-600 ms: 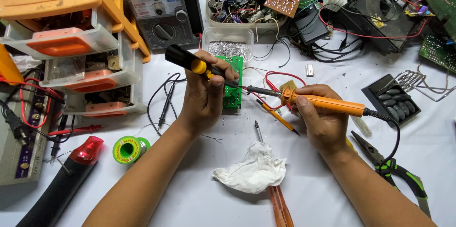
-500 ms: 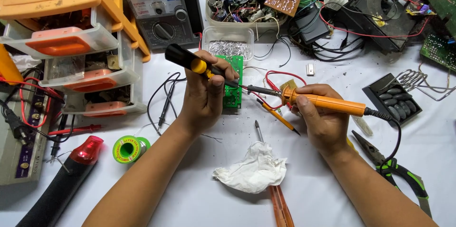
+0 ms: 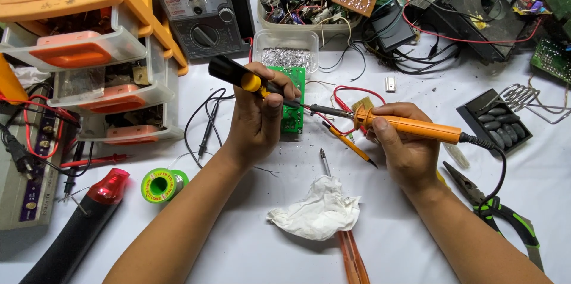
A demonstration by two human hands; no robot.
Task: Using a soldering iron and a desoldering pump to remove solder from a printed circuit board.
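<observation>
My left hand [image 3: 260,120] grips a black and yellow desoldering pump [image 3: 238,76] and props up a green circuit board [image 3: 292,101], which stands nearly upright on the white table. An orange soldering iron [image 3: 410,127] lies in my right hand [image 3: 404,147], its metal tip [image 3: 324,110] pointing left and touching the board's edge close to the pump's nose. A black cable runs from the iron's rear to the right.
A crumpled tissue [image 3: 318,211], a solder spool [image 3: 162,184], a yellow pencil-like tool [image 3: 348,143] and green-handled pliers [image 3: 493,206] lie near my hands. Orange parts drawers [image 3: 83,52], an analog multimeter [image 3: 199,7] and tangled boards and wires [image 3: 416,16] crowd the back.
</observation>
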